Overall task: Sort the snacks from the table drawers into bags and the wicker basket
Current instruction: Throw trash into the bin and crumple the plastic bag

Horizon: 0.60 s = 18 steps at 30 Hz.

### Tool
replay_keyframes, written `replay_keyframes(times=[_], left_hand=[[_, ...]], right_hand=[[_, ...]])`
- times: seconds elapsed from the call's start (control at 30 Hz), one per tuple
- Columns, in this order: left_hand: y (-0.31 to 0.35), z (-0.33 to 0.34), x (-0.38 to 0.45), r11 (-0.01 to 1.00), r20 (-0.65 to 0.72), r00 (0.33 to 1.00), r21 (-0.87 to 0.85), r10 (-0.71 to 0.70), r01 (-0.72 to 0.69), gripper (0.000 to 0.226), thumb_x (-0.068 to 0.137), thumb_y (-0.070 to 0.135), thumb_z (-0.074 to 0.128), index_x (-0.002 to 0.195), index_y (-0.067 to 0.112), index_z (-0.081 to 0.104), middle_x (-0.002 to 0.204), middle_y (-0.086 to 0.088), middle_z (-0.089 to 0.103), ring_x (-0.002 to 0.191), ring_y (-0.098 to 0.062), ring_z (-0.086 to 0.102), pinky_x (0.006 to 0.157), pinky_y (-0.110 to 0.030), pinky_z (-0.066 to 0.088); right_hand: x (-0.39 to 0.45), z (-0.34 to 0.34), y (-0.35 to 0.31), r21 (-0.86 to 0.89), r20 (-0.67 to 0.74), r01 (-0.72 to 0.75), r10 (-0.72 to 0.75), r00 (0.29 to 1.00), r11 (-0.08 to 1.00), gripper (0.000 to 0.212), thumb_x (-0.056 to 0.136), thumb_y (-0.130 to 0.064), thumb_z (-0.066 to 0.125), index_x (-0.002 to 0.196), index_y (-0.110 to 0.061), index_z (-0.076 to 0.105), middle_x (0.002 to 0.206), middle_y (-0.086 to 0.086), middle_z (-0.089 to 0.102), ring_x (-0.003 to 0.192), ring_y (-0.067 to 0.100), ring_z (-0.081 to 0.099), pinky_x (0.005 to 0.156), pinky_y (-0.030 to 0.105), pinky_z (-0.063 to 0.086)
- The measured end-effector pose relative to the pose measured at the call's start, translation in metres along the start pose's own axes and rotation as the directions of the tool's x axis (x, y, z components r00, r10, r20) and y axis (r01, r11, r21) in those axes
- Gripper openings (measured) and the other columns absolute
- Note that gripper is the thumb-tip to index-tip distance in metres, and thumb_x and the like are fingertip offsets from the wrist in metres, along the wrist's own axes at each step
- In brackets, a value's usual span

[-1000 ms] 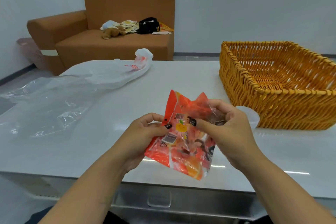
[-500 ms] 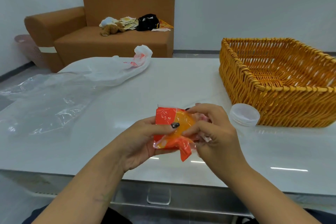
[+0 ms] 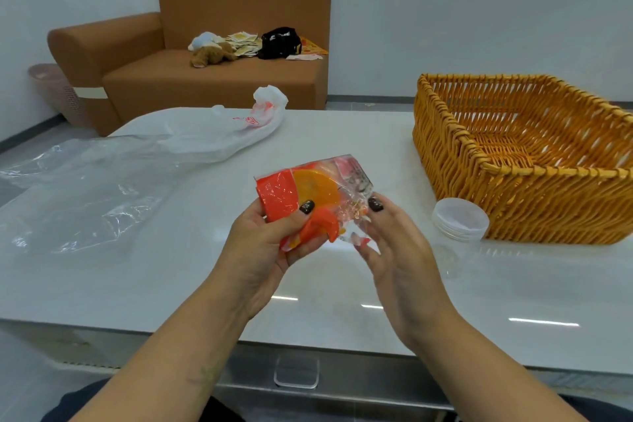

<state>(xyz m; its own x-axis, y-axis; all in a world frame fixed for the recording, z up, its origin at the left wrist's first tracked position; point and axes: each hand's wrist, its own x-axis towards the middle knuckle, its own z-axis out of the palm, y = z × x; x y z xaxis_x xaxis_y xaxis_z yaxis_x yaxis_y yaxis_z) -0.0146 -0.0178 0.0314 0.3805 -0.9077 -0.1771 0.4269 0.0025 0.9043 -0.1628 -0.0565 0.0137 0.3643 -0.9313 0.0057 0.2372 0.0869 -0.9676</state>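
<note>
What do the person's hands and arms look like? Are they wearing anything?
Both forearms are bare, with no sleeves, watch or bracelets showing. The left hand and right hand wear no gloves or rings that can be seen. The thumbnails are painted dark, nearly black, with a speckled look. A faint greenish mark sits on the left forearm.

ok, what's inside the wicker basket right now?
The wicker basket shows only bare woven floor; no snacks visible. Its near wall hides the front strip of the floor, and its right end is out of frame.

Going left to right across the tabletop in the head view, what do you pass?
Clear plastic bag → white plastic bag → orange snack packet, held above the table → small clear lidded container → wicker basket.
</note>
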Motion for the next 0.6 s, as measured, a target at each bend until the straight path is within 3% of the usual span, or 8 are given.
replay_keyframes(times=[0.1,0.2,0.3,0.37,0.5,0.6], left_hand=[[-0.008,0.007,-0.003,0.999,-0.015,0.999,0.031,0.031,-0.031,0.04,0.084,0.012,0.067,0.123,0.019,0.058,0.111,-0.006,0.071,0.095,-0.023,0.073,0.071,-0.036,0.06],[-0.016,0.011,-0.003,0.992,-0.063,0.997,0.121,0.043,-0.035,0.045,0.077,0.023,0.071,0.121,0.025,0.058,0.112,-0.001,0.069,0.1,-0.024,0.07,0.081,-0.04,0.06],[-0.016,0.014,-0.003,0.949,-0.109,0.991,0.314,0.08,-0.042,0.052,0.072,0.037,0.072,0.122,0.03,0.056,0.115,0.004,0.067,0.108,-0.021,0.065,0.095,-0.042,0.054],[-0.019,0.016,-0.004,0.924,-0.099,0.993,0.382,0.071,-0.028,0.043,0.082,0.032,0.071,0.122,0.032,0.056,0.114,0.005,0.066,0.108,-0.018,0.064,0.096,-0.038,0.052],[-0.024,0.016,-0.003,0.927,-0.082,0.996,0.371,-0.024,0.053,0.025,0.089,0.027,0.067,0.111,0.034,0.058,0.109,0.006,0.067,0.102,-0.016,0.065,0.092,-0.034,0.053],[-0.018,0.011,-0.001,0.964,-0.065,0.993,0.241,-0.099,0.112,0.023,0.094,0.029,0.059,0.117,0.023,0.062,0.109,-0.002,0.071,0.1,-0.021,0.07,0.092,-0.04,0.055]], right_hand=[[-0.003,0.011,0.003,-0.105,-0.052,0.009,-0.015,0.999,0.994,0.085,0.056,-0.079,0.066,0.129,-0.037,0.05,0.121,-0.014,0.06,0.114,0.008,0.057,0.09,0.024,0.05],[0.002,0.013,0.002,-0.145,-0.193,0.026,-0.054,0.98,0.989,0.063,0.067,-0.06,0.064,0.123,-0.036,0.049,0.113,-0.013,0.059,0.1,0.009,0.059,0.074,0.016,0.05],[0.008,0.01,0.003,-0.099,-0.202,-0.003,-0.017,0.979,0.995,0.041,0.081,-0.039,0.07,0.117,-0.034,0.051,0.105,-0.014,0.06,0.093,0.011,0.061,0.076,0.022,0.055],[0.011,0.009,0.006,-0.065,-0.199,-0.033,0.02,0.98,0.997,0.029,0.082,-0.032,0.071,0.107,-0.028,0.058,0.1,-0.009,0.064,0.091,0.013,0.063,0.067,0.019,0.054],[0.014,0.006,0.008,-0.019,-0.205,-0.05,0.045,0.978,0.999,0.015,0.082,-0.025,0.072,0.089,-0.03,0.06,0.094,-0.005,0.068,0.088,0.012,0.065,0.062,0.018,0.052],[0.016,0.004,0.0,-0.147,-0.204,0.082,-0.111,0.973,0.986,0.02,0.082,-0.025,0.073,0.083,-0.037,0.056,0.088,-0.015,0.064,0.08,0.004,0.066,0.059,0.014,0.053]])
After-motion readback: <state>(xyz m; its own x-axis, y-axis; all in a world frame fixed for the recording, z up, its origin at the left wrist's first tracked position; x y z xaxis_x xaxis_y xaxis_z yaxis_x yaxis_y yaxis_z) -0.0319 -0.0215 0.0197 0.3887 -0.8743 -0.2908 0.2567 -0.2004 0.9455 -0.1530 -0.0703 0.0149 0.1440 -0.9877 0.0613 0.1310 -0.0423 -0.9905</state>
